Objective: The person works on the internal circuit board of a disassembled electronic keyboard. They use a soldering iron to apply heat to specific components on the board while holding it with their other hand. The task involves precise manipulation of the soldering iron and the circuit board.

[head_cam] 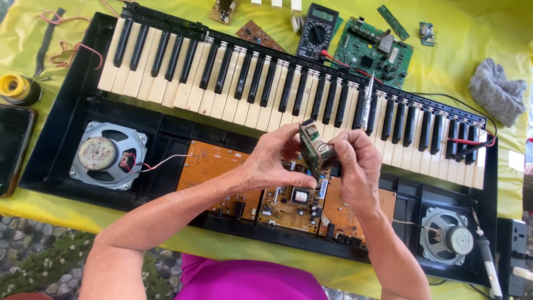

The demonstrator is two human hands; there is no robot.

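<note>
Both hands, left hand (275,161) and right hand (358,166), fingers pinched on a small green circuit board (314,149), seemingly edge-on, above the opened keyboard (66,139) on the yellow-covered surface (488,39).

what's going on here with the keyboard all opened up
A person holds a small green circuit board up between both hands, the left hand and right hand pinching it from either side. Below lies an opened electronic keyboard with orange circuit boards and two speakers exposed. A multimeter, a larger green board and a grey cloth lie on the yellow table cover.
</note>
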